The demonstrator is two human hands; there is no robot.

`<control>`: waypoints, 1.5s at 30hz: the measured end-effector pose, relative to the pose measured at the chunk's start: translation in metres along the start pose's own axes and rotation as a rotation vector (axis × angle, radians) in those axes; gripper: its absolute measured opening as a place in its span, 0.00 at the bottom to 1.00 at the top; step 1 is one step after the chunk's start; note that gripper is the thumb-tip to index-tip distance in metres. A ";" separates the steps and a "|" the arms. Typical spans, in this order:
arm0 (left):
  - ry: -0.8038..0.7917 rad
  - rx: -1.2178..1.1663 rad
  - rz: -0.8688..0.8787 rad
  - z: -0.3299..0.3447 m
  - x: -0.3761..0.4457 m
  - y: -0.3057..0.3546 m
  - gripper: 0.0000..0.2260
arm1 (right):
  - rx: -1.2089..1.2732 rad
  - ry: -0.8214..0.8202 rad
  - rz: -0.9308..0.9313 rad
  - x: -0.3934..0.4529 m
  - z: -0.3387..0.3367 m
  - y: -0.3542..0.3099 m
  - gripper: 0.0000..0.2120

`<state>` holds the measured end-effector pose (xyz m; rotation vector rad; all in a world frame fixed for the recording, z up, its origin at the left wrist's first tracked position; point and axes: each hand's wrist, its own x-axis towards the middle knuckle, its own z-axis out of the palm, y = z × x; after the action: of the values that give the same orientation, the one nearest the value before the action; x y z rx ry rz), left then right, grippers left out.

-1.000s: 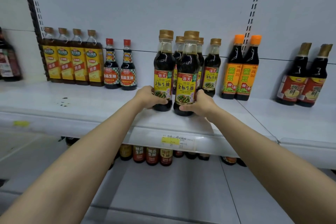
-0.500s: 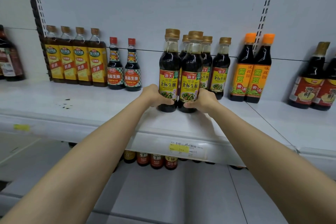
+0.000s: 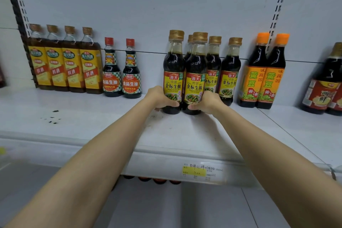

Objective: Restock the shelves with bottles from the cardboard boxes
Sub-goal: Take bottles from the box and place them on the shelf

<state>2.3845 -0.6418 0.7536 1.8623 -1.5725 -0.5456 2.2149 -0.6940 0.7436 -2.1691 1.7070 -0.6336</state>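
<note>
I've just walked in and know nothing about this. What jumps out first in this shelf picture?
Two bare arms reach in from below: the left hand and right hand each grip a gold-capped soy sauce bottle, the left bottle and the right bottle, side by side at mid-shelf. On the white shelf, four yellow-labelled bottles line the far left, and two orange-capped bottles stand to the right.

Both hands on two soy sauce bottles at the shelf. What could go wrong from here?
1. The left hand and right hand grip the two front soy sauce bottles low down, so tall bottles may tip.
2. More soy sauce bottles stand close behind; pushing further back could knock them over.
3. The orange-capped bottles stand close on the right, leaving little room sideways.
</note>
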 end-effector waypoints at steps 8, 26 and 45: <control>0.009 0.042 -0.008 0.002 0.017 -0.001 0.24 | -0.033 -0.014 0.005 0.018 0.005 0.003 0.29; 0.041 0.080 -0.035 0.007 0.031 -0.001 0.24 | 0.014 -0.002 0.069 0.029 0.014 0.005 0.24; 0.225 0.063 -0.036 -0.009 -0.091 0.012 0.20 | 0.077 -0.061 -0.264 -0.099 -0.021 -0.028 0.28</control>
<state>2.3637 -0.5519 0.7608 1.9284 -1.4243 -0.2931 2.2083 -0.5907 0.7610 -2.3530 1.3553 -0.6788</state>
